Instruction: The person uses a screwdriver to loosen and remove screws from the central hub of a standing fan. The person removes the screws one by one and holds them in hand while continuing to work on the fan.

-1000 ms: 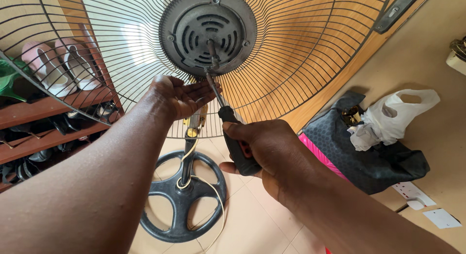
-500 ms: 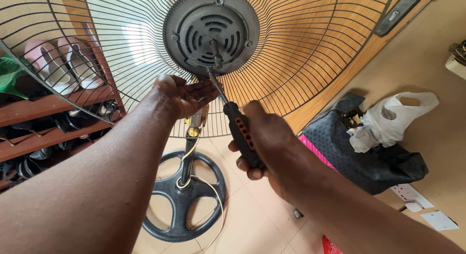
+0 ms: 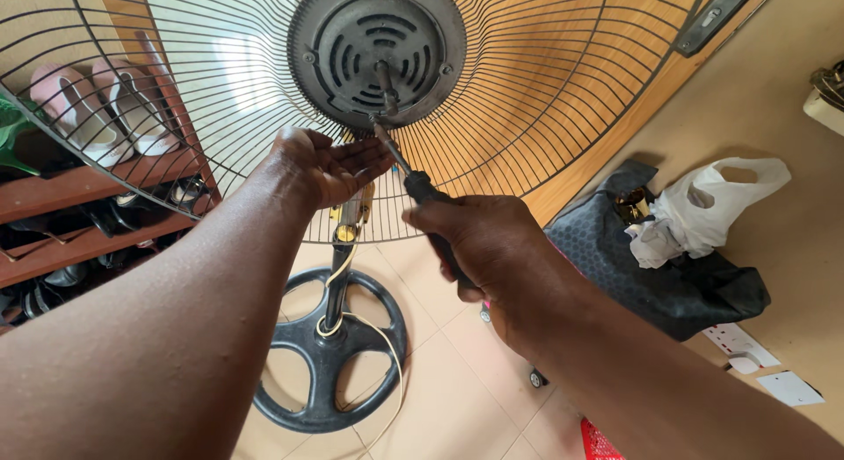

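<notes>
Left hand [image 3: 325,166], coming in from the lower left of the frame, is cupped with its fingers curled up under the lower edge of the fan's round motor housing [image 3: 378,56]; it appears to steady or pinch something small there, but the fingertips hide what, so I cannot tell whether it truly grips anything. Right of it, the screwdriver [image 3: 413,181] runs on a slant from centre frame up and to the left, its metal shaft narrowing to a tip that meets the housing's bottom rim just above the left fingertips. Right hand [image 3: 479,240] is closed firmly round the dark handle, lower and further right, so the tool's long axis points from this hand toward the housing; the left hand is the nearer to the contact point. Behind both, the wire fan guard [image 3: 571,100] fills the top of the frame, and the stand's round base [image 3: 330,350] sits on the tiled floor below. The screw itself is too small and shadowed to make out, and the handle's end is buried in the palm.
</notes>
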